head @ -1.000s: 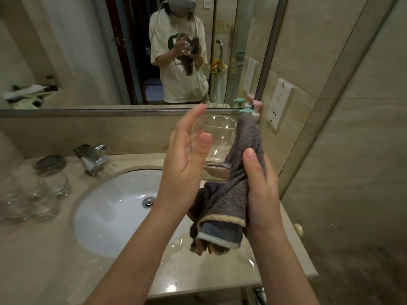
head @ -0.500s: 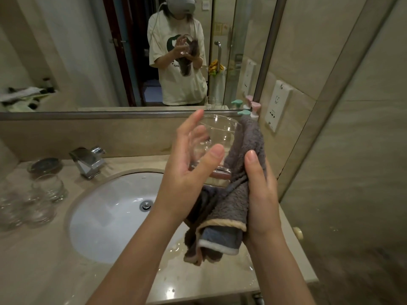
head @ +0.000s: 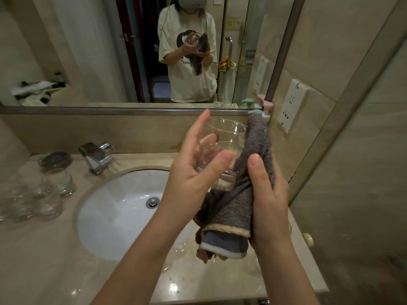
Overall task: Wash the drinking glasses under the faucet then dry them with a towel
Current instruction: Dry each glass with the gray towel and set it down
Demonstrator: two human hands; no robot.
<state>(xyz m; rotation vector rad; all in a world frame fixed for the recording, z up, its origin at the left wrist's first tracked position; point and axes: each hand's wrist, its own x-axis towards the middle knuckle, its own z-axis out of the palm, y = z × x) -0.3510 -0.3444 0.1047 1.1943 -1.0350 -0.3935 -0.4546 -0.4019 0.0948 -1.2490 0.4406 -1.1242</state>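
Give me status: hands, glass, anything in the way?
Left hand steadies the glass, fingers straight. Right hand grips the grey towel against the glass. Other glasses wait left of the sink; nothing blocking.

glasses (head: pixel 44 194) left of sink (head: pixel 114 216), faucet (head: pixel 97 156) behind sink
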